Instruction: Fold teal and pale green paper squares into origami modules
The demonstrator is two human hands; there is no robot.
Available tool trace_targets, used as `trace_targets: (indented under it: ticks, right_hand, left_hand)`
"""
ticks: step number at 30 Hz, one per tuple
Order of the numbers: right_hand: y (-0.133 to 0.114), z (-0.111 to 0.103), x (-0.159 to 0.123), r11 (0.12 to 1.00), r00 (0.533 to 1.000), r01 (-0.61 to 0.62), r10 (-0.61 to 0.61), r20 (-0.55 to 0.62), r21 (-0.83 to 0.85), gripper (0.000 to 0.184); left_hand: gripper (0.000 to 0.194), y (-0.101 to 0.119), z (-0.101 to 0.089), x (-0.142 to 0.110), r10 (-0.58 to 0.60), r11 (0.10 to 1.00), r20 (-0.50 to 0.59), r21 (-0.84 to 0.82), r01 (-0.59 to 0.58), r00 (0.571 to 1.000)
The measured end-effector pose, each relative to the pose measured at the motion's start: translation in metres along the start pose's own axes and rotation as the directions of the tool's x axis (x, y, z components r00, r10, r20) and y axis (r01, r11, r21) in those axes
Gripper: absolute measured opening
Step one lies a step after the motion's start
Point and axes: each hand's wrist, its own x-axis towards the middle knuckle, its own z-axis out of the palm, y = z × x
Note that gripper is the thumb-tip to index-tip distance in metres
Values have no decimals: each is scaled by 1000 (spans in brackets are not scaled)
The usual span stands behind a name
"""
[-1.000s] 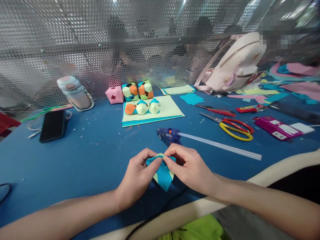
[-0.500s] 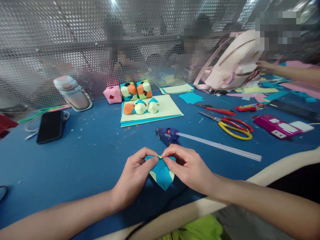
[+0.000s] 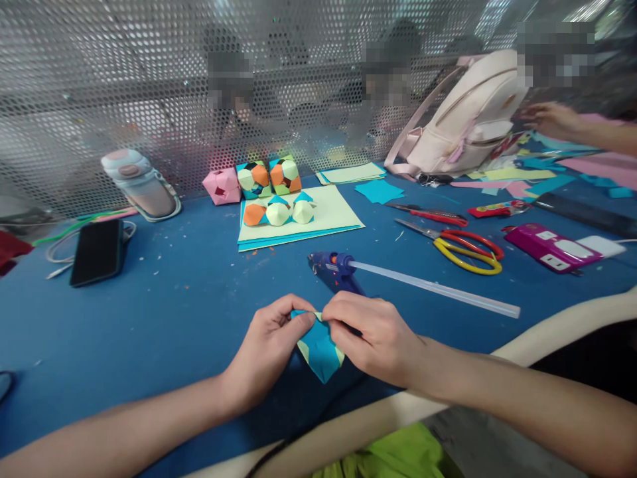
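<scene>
Between my two hands, near the front edge of the table, is a folded paper piece (image 3: pixel 319 352), blue with pale green at its edges and top. My left hand (image 3: pixel 271 345) pinches its upper left edge between thumb and forefinger. My right hand (image 3: pixel 378 335) is closed on its upper right side, fingers curled at the top edge and partly hiding the paper. Just beyond my hands lies a blue glue gun (image 3: pixel 334 265) with a long clear glue stick (image 3: pixel 438 289) sticking out of it to the right.
Paper sheets (image 3: pixel 343 212) carry small folded pieces, with paper balls (image 3: pixel 253 179) behind. Scissors (image 3: pixel 465 255), a cutter (image 3: pixel 432 216) and a purple power strip (image 3: pixel 547 247) lie right. A phone (image 3: pixel 98 251) and bottle (image 3: pixel 142 186) are left. Another person's hand (image 3: pixel 555 119) reaches beside the backpack (image 3: pixel 462 126).
My right thumb has drawn back from the paper's front and the fingers have curled closer. My left hand keeps its pinch. Another person's arm has come in at the right.
</scene>
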Motion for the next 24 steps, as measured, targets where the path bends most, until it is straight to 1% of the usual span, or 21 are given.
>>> trace_targets:
  ticks: [4, 7, 10, 14, 16, 18, 21, 22, 24]
  right_hand:
    - [0, 0, -1, 1000, 1000, 15, -15, -7, 1, 19]
    - [0, -1, -2, 1000, 1000, 17, -17, -5, 2, 20]
    - [0, 0, -3, 1000, 1000, 25, -25, -6, 14, 20]
    - [-1, 0, -1, 999, 1000, 5, -5, -7, 51, 20]
    - [-2, -2, 0, 995, 999, -44, 45, -3, 91, 18]
    - [-4, -3, 2, 979, 990, -139, 138, 16, 148, 15]
    - [-6, -4, 4, 931, 952, -307, 298, 75, 200, 11]
    - [-6, -4, 4, 920, 940, -341, 328, 93, 192, 7]
    - [-6, -3, 5, 923, 934, -352, 338, 113, 154, 10]
  left_hand:
    - [11, 0, -1, 1, -45, 999, 28, -19, 46, 999]
    - [15, -2, -2, 3, -75, 996, 56, -51, 78, 996]
    - [21, -3, -2, 3, -67, 996, 60, -47, 70, 996]
    - [17, 0, -2, 1, -35, 999, 45, 18, 35, 998]
    - [15, 1, -2, 0, -12, 999, 32, 32, 11, 999]
    - [13, 1, -2, 0, 19, 999, 15, 39, -20, 1000]
    - [13, 1, -3, 1, 67, 995, -8, 70, -66, 998]
    - [13, 1, -3, 1, 81, 993, -14, 87, -80, 997]
    - [13, 0, -3, 1, 110, 986, -24, 132, -106, 994]
